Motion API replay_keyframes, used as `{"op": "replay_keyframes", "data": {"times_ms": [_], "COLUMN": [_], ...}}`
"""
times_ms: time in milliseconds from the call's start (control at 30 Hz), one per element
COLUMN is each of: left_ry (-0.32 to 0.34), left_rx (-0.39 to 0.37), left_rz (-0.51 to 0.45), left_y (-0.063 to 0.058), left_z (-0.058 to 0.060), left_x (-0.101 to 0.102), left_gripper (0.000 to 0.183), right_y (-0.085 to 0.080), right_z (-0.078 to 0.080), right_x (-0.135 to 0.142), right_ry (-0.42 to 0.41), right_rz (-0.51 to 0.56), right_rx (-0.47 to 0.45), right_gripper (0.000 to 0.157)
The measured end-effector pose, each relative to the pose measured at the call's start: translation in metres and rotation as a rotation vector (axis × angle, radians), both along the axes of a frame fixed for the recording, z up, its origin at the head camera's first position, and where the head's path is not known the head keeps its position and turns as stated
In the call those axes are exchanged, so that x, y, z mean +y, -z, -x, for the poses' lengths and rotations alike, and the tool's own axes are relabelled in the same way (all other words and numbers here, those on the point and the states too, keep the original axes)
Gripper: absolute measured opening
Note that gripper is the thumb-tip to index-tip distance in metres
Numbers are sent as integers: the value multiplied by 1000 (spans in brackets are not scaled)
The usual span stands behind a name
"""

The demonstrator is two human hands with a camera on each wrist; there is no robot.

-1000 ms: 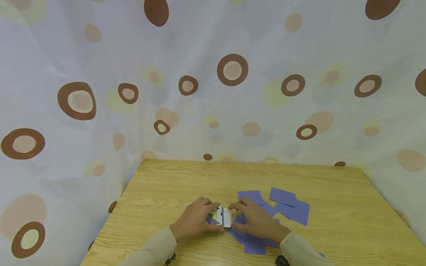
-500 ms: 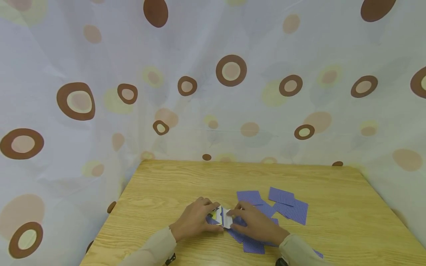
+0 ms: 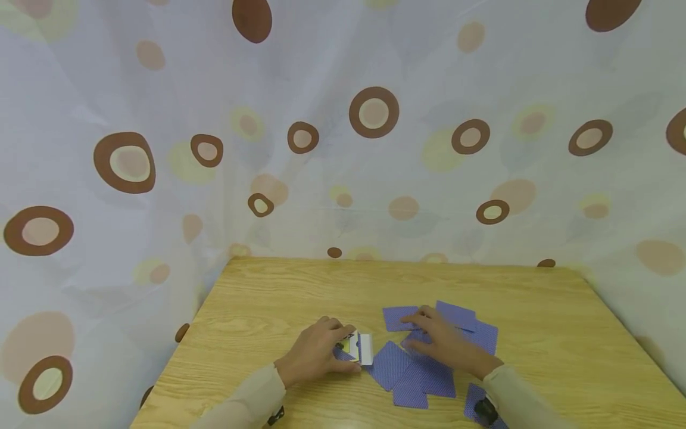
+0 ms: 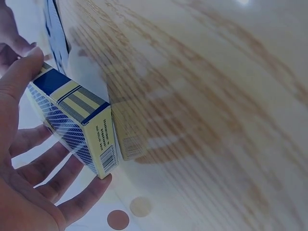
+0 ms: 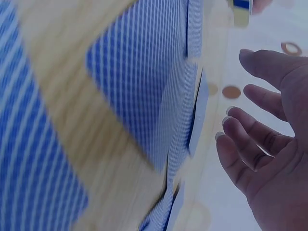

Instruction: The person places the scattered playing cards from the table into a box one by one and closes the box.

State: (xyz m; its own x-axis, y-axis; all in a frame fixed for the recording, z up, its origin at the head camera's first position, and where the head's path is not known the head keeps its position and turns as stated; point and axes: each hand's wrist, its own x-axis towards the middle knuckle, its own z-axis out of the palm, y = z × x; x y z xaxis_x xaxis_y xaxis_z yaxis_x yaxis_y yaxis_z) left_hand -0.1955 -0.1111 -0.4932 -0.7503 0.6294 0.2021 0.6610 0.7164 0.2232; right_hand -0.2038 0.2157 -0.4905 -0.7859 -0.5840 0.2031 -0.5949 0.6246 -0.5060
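A small playing card box (image 4: pixel 98 139), cream with blue panels, a barcode and blue lattice sides, is gripped by my left hand (image 3: pixel 313 356) between thumb and fingers. In the head view, the box (image 3: pixel 352 347) has its white end flap (image 3: pixel 367 350) folded out to the right. My right hand (image 3: pixel 450 344) is over the scattered playing cards (image 3: pixel 393 366), its fingers loosely bent. Nothing is held by the right hand (image 5: pixel 272 139) in the right wrist view, and a gap shows between it and the blue-patterned cards (image 5: pixel 139 67). Part of the card spread is hidden under that hand.
A wooden table (image 3: pixel 289 292) carries everything. One card (image 3: pixel 474 399) lies apart near the front, partly under the right wrist. Behind the table and along its sides hangs a pale curtain (image 3: pixel 321 71) with brown ring patterns.
The right hand has left the box flap and moved right over the cards, uncovering the near cards. The left hand and box have stayed in place.
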Motion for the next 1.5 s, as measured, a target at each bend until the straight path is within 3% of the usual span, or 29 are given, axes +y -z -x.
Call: {"op": "replay_keyframes", "data": {"times_ms": [367,633,933,1500], "left_ry": [15,7,2,2], "left_rx": [-8,-4,12,5], "left_rz": [7,23,33,10], "left_y": [-3,-4,-1,-1], "left_z": [3,3,3,2], "left_x": [2,3,1,0], "left_gripper": [78,77,77,76], "right_y": [-2,7,15,25], "right_z": [12,25,30,42], "right_x": [57,81,99,110], "right_ry": [155,232,289,313], "right_rz": [-76,-118,-136,-150], "right_rx": [144,127,94,34], "right_gripper": [50,55,61,75]}}
